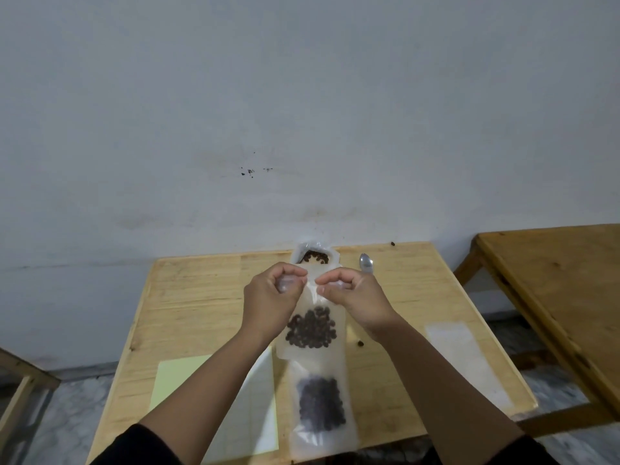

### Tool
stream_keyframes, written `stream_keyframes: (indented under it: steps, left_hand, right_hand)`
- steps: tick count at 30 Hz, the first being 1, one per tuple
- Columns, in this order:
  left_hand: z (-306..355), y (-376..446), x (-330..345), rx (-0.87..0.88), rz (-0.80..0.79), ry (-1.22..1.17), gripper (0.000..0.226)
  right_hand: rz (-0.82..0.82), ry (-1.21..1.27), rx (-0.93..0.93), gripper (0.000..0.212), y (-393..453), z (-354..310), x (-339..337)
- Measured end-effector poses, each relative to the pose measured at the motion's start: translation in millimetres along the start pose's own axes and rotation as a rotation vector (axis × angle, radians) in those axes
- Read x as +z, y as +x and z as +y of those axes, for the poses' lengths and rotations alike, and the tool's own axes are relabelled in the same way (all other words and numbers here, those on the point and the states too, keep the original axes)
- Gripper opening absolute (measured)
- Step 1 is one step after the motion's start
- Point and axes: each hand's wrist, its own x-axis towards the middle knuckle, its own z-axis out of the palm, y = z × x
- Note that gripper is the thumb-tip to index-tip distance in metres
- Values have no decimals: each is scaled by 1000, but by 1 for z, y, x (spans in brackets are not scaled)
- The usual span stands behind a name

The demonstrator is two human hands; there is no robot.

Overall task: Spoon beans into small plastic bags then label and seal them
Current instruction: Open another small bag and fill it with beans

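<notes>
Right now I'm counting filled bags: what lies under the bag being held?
Under the held clear plastic bag of dark beans lies another bean-filled clear bag on the wooden table; its top end is covered.

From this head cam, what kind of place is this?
Probably a plain room used as a makeshift packing spot: bare painted wall, simple wooden table, and a second wooden table beside it.

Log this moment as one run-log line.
step: sealing | left hand + right hand: pinching top of held bag of beans | filled bag: flat on table | spoon: idle
</notes>
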Motion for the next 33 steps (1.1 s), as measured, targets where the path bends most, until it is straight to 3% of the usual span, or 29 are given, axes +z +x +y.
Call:
stream_keyframes:
  steps: [5,10,14,18,27,33]
  left_hand:
    - [-40,-18,9,-137,-74,69,7]
    - [-94,-50,28,-287,-180,198,22]
    - [-119,-62,41,-305,-209,333,30]
    - [-129,-67,48,-183,-269,509,35]
    - [-126,-63,53,90,-334,698,44]
    - [-106,-44,72,351,-370,882,52]
  right_hand:
    - [63,-80,155,8,-15,46,9]
    - [62,-301,286,12,-24,106,21]
    - [66,-406,307,10,-27,133,27]
    - [100,-618,216,24,-28,147,34]
    - [-11,-1050,14,50,-44,146,47]
    - [128,-1292,-193,50,-42,124,32]
